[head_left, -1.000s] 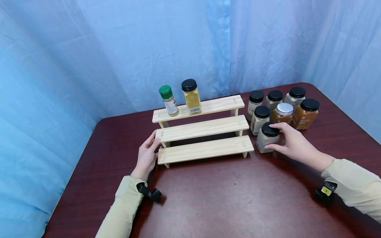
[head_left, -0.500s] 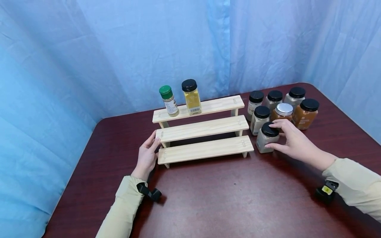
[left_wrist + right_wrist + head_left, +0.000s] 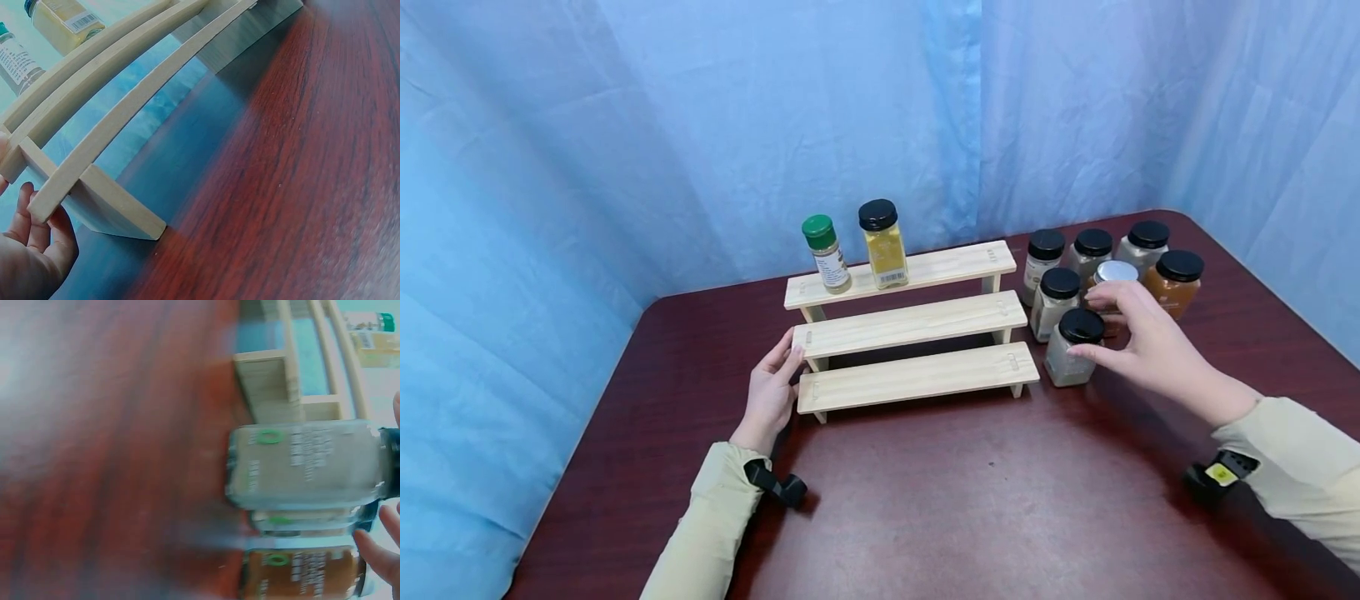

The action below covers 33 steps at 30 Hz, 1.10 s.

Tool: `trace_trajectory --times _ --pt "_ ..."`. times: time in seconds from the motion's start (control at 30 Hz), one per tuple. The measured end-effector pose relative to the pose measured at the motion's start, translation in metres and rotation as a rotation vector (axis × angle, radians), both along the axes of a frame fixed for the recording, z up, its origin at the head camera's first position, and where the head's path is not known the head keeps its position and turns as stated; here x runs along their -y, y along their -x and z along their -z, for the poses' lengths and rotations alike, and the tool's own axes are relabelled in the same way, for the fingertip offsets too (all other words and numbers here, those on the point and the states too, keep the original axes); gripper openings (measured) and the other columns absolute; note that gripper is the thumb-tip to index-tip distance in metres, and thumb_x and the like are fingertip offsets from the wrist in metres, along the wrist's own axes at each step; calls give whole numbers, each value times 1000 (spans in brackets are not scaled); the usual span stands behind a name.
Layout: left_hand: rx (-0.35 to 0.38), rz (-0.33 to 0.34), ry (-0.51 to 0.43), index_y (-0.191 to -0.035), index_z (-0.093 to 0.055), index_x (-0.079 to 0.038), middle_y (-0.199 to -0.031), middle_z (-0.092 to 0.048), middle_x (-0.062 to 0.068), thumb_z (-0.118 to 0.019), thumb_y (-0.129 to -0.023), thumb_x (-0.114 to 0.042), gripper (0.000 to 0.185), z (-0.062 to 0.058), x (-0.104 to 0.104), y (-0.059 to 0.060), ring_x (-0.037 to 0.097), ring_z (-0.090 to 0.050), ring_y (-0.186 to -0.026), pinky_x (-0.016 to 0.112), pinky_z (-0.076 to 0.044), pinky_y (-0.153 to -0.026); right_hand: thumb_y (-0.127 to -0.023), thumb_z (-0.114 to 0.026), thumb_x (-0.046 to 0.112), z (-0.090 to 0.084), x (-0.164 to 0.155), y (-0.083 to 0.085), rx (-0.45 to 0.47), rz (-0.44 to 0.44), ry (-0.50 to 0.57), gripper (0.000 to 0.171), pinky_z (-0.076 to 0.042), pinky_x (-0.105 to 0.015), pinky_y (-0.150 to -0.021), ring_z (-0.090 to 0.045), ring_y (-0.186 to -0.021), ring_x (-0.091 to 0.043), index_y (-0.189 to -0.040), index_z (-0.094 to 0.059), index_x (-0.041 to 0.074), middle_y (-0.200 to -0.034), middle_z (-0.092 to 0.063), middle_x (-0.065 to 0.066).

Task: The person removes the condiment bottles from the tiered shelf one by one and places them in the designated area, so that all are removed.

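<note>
In the head view my left hand [image 3: 769, 400] holds the left end of a three-step wooden spice rack [image 3: 910, 325], thumb on the middle step; in the left wrist view curled fingertips [image 3: 37, 219] meet the lowest step's end. My right hand [image 3: 1157, 350] hovers with fingers and thumb spread around the black lid of the front square spice jar [image 3: 1070, 362], which stands upright on the table right of the rack. The right wrist view has this grey-beige jar [image 3: 306, 464] side on, with fingers beside its lid. A green-capped shaker [image 3: 830, 258] and a yellow spice jar [image 3: 886, 254] stand on the top step.
Behind the front jar cluster several more jars, among them a black-lidded beige jar [image 3: 1054, 308], a silver-lidded jar [image 3: 1116, 273] partly behind my right hand, and an orange-brown jar [image 3: 1174, 287]. A blue curtain [image 3: 775, 125] hangs behind the dark red table [image 3: 925, 517].
My right fingers have come off the front jar's lid, rising and spreading slightly to the right. The jar stays in place. My left hand and the rack have not moved.
</note>
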<state>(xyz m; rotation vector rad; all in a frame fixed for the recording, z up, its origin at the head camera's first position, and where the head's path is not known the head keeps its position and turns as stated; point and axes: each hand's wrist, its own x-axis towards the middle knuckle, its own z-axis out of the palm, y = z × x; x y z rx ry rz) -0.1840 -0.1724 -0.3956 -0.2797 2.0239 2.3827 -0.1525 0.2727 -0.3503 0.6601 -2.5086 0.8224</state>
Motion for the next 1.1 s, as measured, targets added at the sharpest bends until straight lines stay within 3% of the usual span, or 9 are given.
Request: trace_trajectory --times 0.13,0.27,0.4,0.5,0.7,0.87,1.1 --pt "-1 3 3 -147 -36 -11 -98 -60 -11 -51 -99 -16 50 1 0 1 2 -57 -101 36 -45 -92 -64 -85 1 -11 3 1 -30 37 22 60 -36 -3 -76 -50 -95 -18 -114 -53 -2 -117 -50 -15" --pt "-6 1 -7 -147 -35 -11 -98 -59 -11 -51 -99 -15 51 1 -1 1 1 -57 -99 43 -41 -99 -65 -84 -1 -18 9 3 -67 50 73 55 -34 -1 -83 -49 -98 -17 -112 -55 -3 -119 -51 -16" --pt "-14 -3 -23 -147 -35 -10 -97 -59 -11 -51 -99 -14 51 1 -1 1 1 -57 -98 47 -38 -102 -65 -81 -7 -20 18 7 -99 25 132 50 -34 -1 -87 -46 -104 1 -108 -55 -6 -118 -52 -17" --pt "-11 -4 -22 -147 -36 -11 -97 -60 -12 -51 -99 -14 50 1 -1 1 1 -57 -99 42 -42 -98 -66 -80 -9 -21 27 9 -117 -7 169 47 -35 -3 -87 -40 -108 11 -106 -55 -8 -117 -52 -19" --pt "-6 2 -4 -147 -36 -12 -101 -58 -10 -49 -99 -14 49 0 -1 0 2 -57 -99 30 -48 -84 -65 -79 -13 -26 47 14 -141 -67 215 45 -38 -6 -89 -42 -111 6 -104 -56 -7 -117 -53 -21" --pt "-10 1 -5 -147 -36 -11 -98 -58 -11 -50 -99 -14 50 1 0 1 1 -57 -97 31 -48 -85 -67 -77 -12 -32 61 17 -147 -88 227 43 -40 -8 -88 -45 -109 1 -105 -58 -5 -117 -54 -18" --pt "-16 1 -31 -146 -37 -11 -105 -58 -8 -51 -98 -14 50 1 -1 0 2 -57 -99 31 -46 -89 -71 -74 -14 -32 78 21 -116 -140 332 37 -42 -8 -87 -45 -109 4 -104 -57 -8 -118 -53 -23"
